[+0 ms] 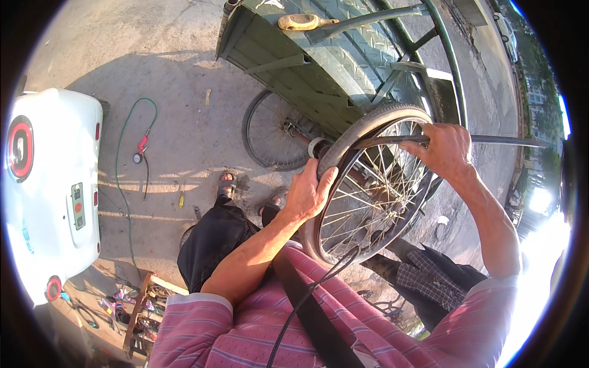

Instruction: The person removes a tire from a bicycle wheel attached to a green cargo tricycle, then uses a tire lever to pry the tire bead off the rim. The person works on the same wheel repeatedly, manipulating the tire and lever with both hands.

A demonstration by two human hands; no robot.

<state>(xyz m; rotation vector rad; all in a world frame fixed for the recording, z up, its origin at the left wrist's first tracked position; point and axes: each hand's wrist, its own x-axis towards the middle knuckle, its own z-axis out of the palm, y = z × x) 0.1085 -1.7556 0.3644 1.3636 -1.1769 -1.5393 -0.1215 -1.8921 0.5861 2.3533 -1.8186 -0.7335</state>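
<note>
A spoked wheel (368,202) with a worn tyre (386,113) fills the centre, beside a green metal cart (288,67). My left hand (310,193) grips the tyre's left side, its thumb on the rubber. My right hand (438,147) is closed on a long dark strip (509,140) at the wheel's upper right; I cannot tell whether it is a bar or tube. The strip crosses the wheel's top and extends right. A second wheel (257,135) shows under the cart. A wooden-handled tool (297,22) lies on the cart.
A white car (52,239) stands left. A green hose with red inflator (142,144) and a yellow-handled tool (182,199) lie on the ground. A wooden box of parts (144,319) is lower left. Another person's legs (429,282) stand lower right.
</note>
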